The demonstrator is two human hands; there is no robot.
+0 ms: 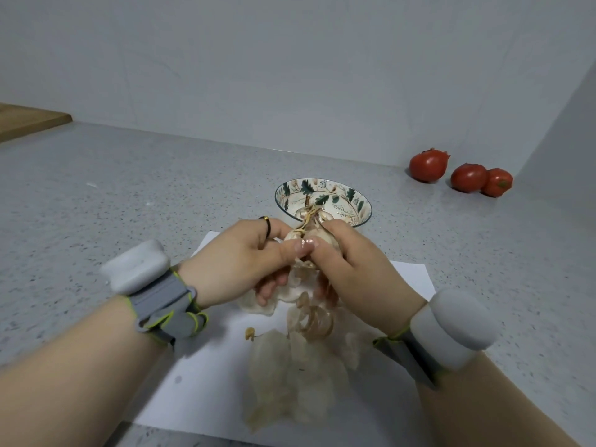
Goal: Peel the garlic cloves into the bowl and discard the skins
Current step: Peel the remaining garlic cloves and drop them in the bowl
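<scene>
Gripped at centre: garlic head [304, 237], left hand [238, 258] and right hand [353, 264] both curled round it, above white paper [200, 398]. Just beyond at 12 o'clock, patterned bowl [350, 198]. At 6 o'clock, loose skins [290, 369]. Far off at 2 o'clock, tomatoes [467, 177].

even soft light | faint shadows | wide-angle edge bending | slight blur

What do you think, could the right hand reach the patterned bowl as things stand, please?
Probably yes. The bowl stands just beyond the right hand, with no object between them. However, that hand and the left hand both grip the garlic bulb, so it would carry or release it first.
</scene>
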